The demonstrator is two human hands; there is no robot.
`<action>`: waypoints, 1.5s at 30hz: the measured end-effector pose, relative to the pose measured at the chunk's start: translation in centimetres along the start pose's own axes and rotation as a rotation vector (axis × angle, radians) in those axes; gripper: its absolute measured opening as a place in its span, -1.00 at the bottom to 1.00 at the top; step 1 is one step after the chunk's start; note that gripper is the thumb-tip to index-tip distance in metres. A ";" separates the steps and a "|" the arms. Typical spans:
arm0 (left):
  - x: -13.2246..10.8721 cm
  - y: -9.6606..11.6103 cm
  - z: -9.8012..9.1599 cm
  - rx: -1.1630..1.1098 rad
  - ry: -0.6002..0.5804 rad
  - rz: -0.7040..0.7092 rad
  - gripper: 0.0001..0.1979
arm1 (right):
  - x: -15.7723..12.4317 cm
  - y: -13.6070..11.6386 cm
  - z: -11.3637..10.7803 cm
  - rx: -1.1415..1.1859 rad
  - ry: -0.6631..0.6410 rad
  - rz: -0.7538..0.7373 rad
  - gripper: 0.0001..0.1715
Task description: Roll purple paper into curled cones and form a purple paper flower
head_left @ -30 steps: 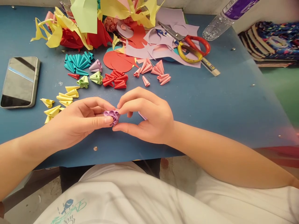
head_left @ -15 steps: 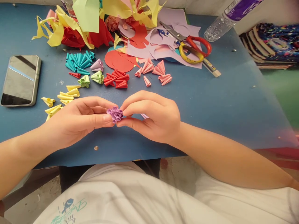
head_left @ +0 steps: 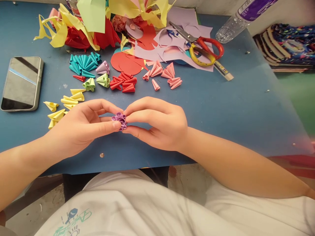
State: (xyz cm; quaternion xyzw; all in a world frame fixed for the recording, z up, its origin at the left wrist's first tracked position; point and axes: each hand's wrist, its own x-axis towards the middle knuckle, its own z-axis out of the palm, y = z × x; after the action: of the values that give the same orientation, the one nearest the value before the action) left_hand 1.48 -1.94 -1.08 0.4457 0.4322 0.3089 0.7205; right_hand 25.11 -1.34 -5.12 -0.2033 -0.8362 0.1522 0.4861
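Observation:
A small purple paper flower (head_left: 119, 118) of rolled curls is held between both hands above the table's front part. My left hand (head_left: 86, 126) pinches it from the left, with the thumb lying over its lower front. From the right, the fingertips and thumb of my right hand (head_left: 157, 123) grip its edge. The flower's underside is hidden by the fingers. Yellow paper cones (head_left: 56, 115) lie just beyond my left hand. Red paper cones (head_left: 124, 82), green paper cones (head_left: 102, 80) and pink paper cones (head_left: 157, 69) are grouped farther back.
Teal paper cones (head_left: 85, 64) and red paper discs (head_left: 126, 63) lie behind. Scissors (head_left: 203, 50) and a utility knife (head_left: 223, 70) rest on purple paper scraps (head_left: 150, 50). A phone (head_left: 22, 83) is at left, a plastic bottle (head_left: 232, 28) at back right. Crumpled paper (head_left: 66, 28) fills the back.
The purple flower has turned slightly between my fingers, and my left thumb now covers more of its centre. My right hand has shifted a little to the left.

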 end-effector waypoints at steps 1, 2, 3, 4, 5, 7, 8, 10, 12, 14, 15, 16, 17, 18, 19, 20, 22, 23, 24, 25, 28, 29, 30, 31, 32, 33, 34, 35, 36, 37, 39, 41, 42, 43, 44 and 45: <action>0.0 0.0 0.0 0.010 0.000 0.005 -0.77 | 0.0 0.0 0.0 0.007 -0.003 0.004 -0.87; 0.0 0.0 0.0 0.019 0.001 0.011 -0.77 | 0.1 0.0 -0.1 0.015 -0.008 0.009 -0.89; -0.1 0.0 -0.1 0.028 0.004 0.016 -0.77 | 0.1 0.0 -0.1 0.023 -0.018 0.015 -0.92; -0.1 0.0 -0.2 0.036 0.008 0.020 -0.79 | 0.1 0.0 -0.2 0.032 -0.028 0.019 -0.94; -0.1 0.0 -0.3 0.045 0.011 0.020 -0.80 | 0.2 0.1 -0.3 0.039 -0.038 0.019 -0.96; 0.0 0.1 -0.4 0.060 0.008 0.011 -0.80 | 0.2 0.1 -0.5 0.038 -0.053 0.016 -0.97; 0.0 0.1 -0.5 0.067 0.003 0.004 -0.79 | 0.2 0.1 -0.5 0.025 -0.052 0.013 -0.97; 0.0 0.1 -0.6 0.074 -0.013 -0.008 -0.78 | 0.1 0.0 -0.4 -0.020 -0.035 0.002 -0.97; 0.1 0.2 -0.6 0.078 -0.028 -0.018 -0.81 | 0.1 -0.1 -0.3 -0.064 -0.015 -0.001 -0.96; 0.1 0.2 -0.5 0.075 -0.046 -0.018 -0.85 | 0.0 -0.2 -0.1 -0.078 -0.008 0.005 -0.94; 0.1 0.2 -0.4 0.072 -0.053 -0.017 -0.86 | 0.0 -0.2 0.0 -0.075 -0.008 0.010 -0.92; 0.1 0.2 -0.4 0.069 -0.056 -0.016 -0.87 | -0.1 -0.2 0.0 -0.070 -0.007 0.011 -0.91; 0.1 0.2 -0.3 0.066 -0.055 -0.016 -0.87 | -0.1 -0.2 0.1 -0.065 -0.004 0.008 -0.90; 0.1 0.2 -0.2 0.064 -0.050 -0.018 -0.87 | -0.1 -0.2 0.1 -0.063 0.001 0.005 -0.88; 0.2 0.2 -0.2 0.062 -0.046 -0.024 -0.87 | -0.1 -0.2 0.1 -0.064 0.004 0.002 -0.86; 0.2 0.2 -0.1 0.059 -0.043 -0.031 -0.87 | -0.1 -0.2 0.1 -0.068 0.009 -0.001 -0.85; 0.2 0.3 -0.1 0.047 -0.049 -0.047 -0.88 | -0.1 -0.2 0.1 -0.079 0.017 -0.011 -0.82; 0.2 0.3 -0.1 0.040 -0.052 -0.056 -0.88 | -0.1 -0.2 0.1 -0.083 0.018 -0.021 -0.80; 0.3 0.3 -0.1 0.035 -0.053 -0.064 -0.88 | -0.1 -0.2 0.1 -0.086 0.020 -0.034 -0.78; 0.3 0.3 -0.2 0.032 -0.052 -0.073 -0.88 | -0.1 -0.2 0.0 -0.089 0.019 -0.046 -0.76; 0.4 0.3 -0.3 0.043 -0.052 -0.101 -0.83 | -0.1 -0.3 -0.1 -0.091 -0.006 -0.065 -0.75; 0.4 0.3 -0.3 0.045 -0.054 -0.112 -0.81 | -0.1 -0.3 -0.1 -0.090 -0.018 -0.067 -0.76; 0.5 0.3 -0.2 0.041 -0.054 -0.119 -0.80 | 0.0 -0.3 -0.1 -0.085 -0.028 -0.071 -0.77; 0.5 0.2 -0.2 0.034 -0.051 -0.126 -0.79 | 0.0 -0.3 -0.1 -0.077 -0.037 -0.073 -0.78; 0.6 0.2 -0.2 0.025 -0.048 -0.132 -0.78 | 0.0 -0.3 -0.1 -0.069 -0.041 -0.074 -0.80; 0.6 0.2 -0.1 0.019 -0.046 -0.135 -0.79 | 0.0 -0.2 -0.1 -0.062 -0.043 -0.074 -0.83; 0.6 0.2 -0.1 0.018 -0.045 -0.136 -0.78 | 0.0 -0.2 -0.1 -0.057 -0.046 -0.076 -0.86; 0.6 0.2 -0.1 0.025 -0.048 -0.138 -0.78 | 0.0 -0.1 -0.1 -0.058 -0.046 -0.079 -0.90; 0.7 0.2 -0.1 0.038 -0.053 -0.139 -0.76 | 0.0 -0.1 -0.1 -0.061 -0.047 -0.080 -0.92; 0.6 0.3 -0.1 0.054 -0.060 -0.142 -0.76 | 0.0 -0.1 -0.1 -0.064 -0.051 -0.082 -0.93; 0.6 0.3 -0.2 0.083 -0.080 -0.153 -0.77 | -0.1 -0.2 -0.2 -0.066 -0.070 -0.086 -0.93; 0.6 0.4 -0.3 0.103 -0.097 -0.169 -0.78 | 0.0 -0.3 -0.4 -0.070 -0.098 -0.090 -0.91; 0.6 0.4 -0.4 0.114 -0.104 -0.176 -0.77 | 0.0 -0.4 -0.5 -0.072 -0.111 -0.093 -0.90; 0.6 0.4 -0.5 0.126 -0.113 -0.180 -0.77 | 0.0 -0.5 -0.6 -0.072 -0.124 -0.091 -0.89; 0.7 0.4 -0.6 0.137 -0.126 -0.182 -0.77 | 0.1 -0.6 -0.6 -0.070 -0.131 -0.086 -0.88; 0.7 0.4 -0.6 0.142 -0.143 -0.183 -0.77 | 0.1 -0.7 -0.7 -0.065 -0.137 -0.080 -0.86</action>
State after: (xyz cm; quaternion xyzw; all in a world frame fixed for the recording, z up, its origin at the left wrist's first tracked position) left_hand 1.21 -0.99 -1.11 0.4751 0.4395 0.1779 0.7413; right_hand 25.51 -1.86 -4.38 -0.1746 -0.8794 0.1189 0.4266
